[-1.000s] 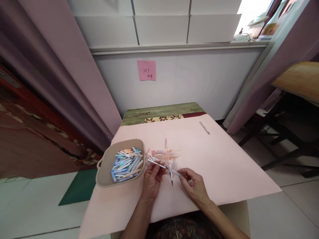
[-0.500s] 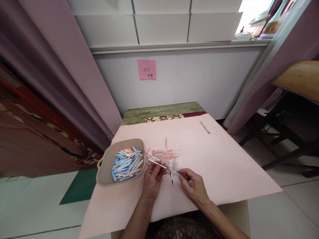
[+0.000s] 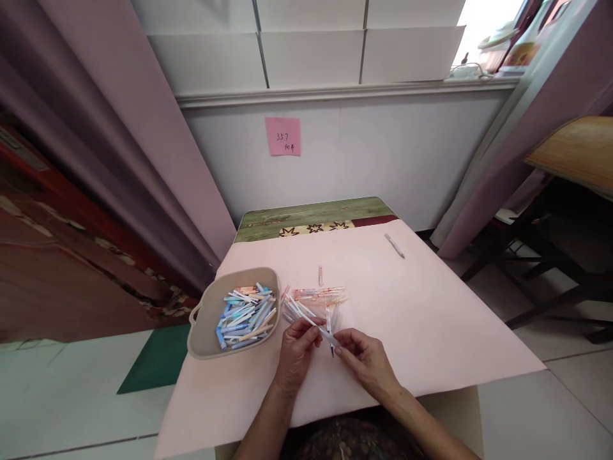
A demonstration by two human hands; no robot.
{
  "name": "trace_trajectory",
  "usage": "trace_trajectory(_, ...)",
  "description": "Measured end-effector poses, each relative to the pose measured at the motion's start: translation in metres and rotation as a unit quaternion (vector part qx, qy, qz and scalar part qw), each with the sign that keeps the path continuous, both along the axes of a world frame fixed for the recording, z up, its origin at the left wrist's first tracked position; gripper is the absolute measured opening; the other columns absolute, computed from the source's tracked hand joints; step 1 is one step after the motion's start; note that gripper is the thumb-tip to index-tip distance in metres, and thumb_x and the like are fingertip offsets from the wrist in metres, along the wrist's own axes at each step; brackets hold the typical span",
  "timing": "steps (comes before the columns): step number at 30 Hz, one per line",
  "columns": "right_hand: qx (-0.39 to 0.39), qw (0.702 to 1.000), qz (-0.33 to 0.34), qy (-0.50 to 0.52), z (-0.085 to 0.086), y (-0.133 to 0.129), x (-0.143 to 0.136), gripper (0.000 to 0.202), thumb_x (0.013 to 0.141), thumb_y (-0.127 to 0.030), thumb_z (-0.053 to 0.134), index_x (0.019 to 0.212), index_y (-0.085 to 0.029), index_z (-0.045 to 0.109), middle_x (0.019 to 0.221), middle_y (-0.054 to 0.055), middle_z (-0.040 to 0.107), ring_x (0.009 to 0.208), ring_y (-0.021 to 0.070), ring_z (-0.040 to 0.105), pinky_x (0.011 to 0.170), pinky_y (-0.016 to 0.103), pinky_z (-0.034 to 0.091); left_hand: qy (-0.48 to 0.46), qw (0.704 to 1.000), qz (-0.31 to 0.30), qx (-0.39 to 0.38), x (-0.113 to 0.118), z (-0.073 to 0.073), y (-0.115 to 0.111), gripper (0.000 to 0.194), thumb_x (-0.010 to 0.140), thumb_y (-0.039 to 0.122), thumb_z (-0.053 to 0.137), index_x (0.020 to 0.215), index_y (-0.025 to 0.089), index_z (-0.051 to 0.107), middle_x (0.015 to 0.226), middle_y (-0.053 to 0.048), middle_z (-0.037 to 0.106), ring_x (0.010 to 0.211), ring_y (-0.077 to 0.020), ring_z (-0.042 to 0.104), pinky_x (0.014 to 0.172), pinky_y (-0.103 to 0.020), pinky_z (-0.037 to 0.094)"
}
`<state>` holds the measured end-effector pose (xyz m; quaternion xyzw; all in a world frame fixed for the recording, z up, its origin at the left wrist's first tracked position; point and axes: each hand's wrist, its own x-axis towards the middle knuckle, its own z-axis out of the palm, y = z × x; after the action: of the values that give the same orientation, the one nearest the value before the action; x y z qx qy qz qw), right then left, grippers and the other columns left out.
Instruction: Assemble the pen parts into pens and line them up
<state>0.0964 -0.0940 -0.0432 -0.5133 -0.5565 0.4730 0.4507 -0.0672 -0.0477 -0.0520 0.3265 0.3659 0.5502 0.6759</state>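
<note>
My left hand [image 3: 297, 354] pinches a thin white pen refill [image 3: 309, 316], which slants up and left past the fingers. In my right hand [image 3: 366, 361] is a translucent pale pen barrel [image 3: 329, 337], gripped near its lower end. Refill and barrel meet in line between the two hands; how far one sits inside the other I cannot tell. Just beyond the hands lie several clear pink-patterned pen barrels [image 3: 318, 296], with more white refills and pale barrels partly covered by my fingers. A dark refill tip [image 3: 332, 351] shows beneath the held barrel.
A beige basket [image 3: 205, 326] of blue, white and orange pen parts stands left of my hands. One short pink piece [image 3: 320, 276] lies behind the pile, and a grey pen [image 3: 394, 246] lies far right. Pale pink paper [image 3: 431, 319] covers the table up to the wall side.
My right hand has moved left, closer to my left hand, with the barrel now further over the refill. Both hands have dropped slightly.
</note>
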Motion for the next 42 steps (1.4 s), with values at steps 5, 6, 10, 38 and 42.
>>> trace_trajectory(5,-0.032,0.994,-0.001,0.105,-0.007,0.002,-0.002,0.021,0.080,-0.036,0.066,0.089,-0.018,0.065,0.080,0.003,0.066,0.071,0.0155,0.060,0.066,0.025,0.047,-0.010,1.000,-0.006,-0.011,0.001,0.001,-0.001,0.031,0.065,0.020,0.078,0.096,0.017,0.073,0.091,-0.007,0.072,0.062,-0.0085,0.056,0.058,-0.020,0.044)
trace_trajectory(6,-0.039,0.991,-0.002,0.127,-0.008,0.003,-0.002,0.022,0.079,-0.037,0.067,0.089,-0.017,0.065,0.079,0.003,0.066,0.071,0.0152,0.060,0.066,0.025,0.047,-0.010,1.000,-0.007,-0.010,0.001,0.001,-0.001,0.034,0.064,0.020,0.078,0.098,0.017,0.072,0.091,-0.007,0.072,0.064,-0.0091,0.056,0.058,-0.020,0.044)
trace_trajectory(10,-0.066,0.982,0.005,0.175,-0.008,0.000,-0.006,0.028,0.076,-0.040,0.070,0.090,-0.016,0.065,0.080,0.004,0.067,0.069,0.0147,0.060,0.064,0.025,0.047,0.023,0.999,-0.038,0.011,0.001,0.000,-0.002,0.031,0.065,0.018,0.076,0.096,0.015,0.072,0.087,-0.008,0.072,0.059,-0.0091,0.055,0.052,-0.020,0.042)
trace_trajectory(38,0.172,0.826,0.101,-0.527,0.006,0.078,-0.077,0.011,0.087,-0.027,0.057,0.091,-0.019,0.065,0.092,0.007,0.065,0.085,0.0196,0.061,0.071,0.028,0.041,-0.105,0.901,-0.419,0.046,-0.028,-0.021,-0.018,0.036,0.052,0.045,0.085,0.071,0.015,0.075,0.068,-0.014,0.073,0.048,-0.0175,0.061,0.038,-0.023,0.040)
trace_trajectory(42,0.159,0.818,0.066,-0.549,-0.004,0.080,-0.068,0.016,0.092,-0.018,0.048,0.092,-0.015,0.064,0.092,0.011,0.064,0.081,0.0206,0.061,0.069,0.031,0.040,-0.107,0.903,-0.415,0.044,-0.027,-0.019,-0.016,0.034,0.055,0.040,0.084,0.075,0.014,0.075,0.070,-0.014,0.074,0.051,-0.0176,0.063,0.039,-0.022,0.042)
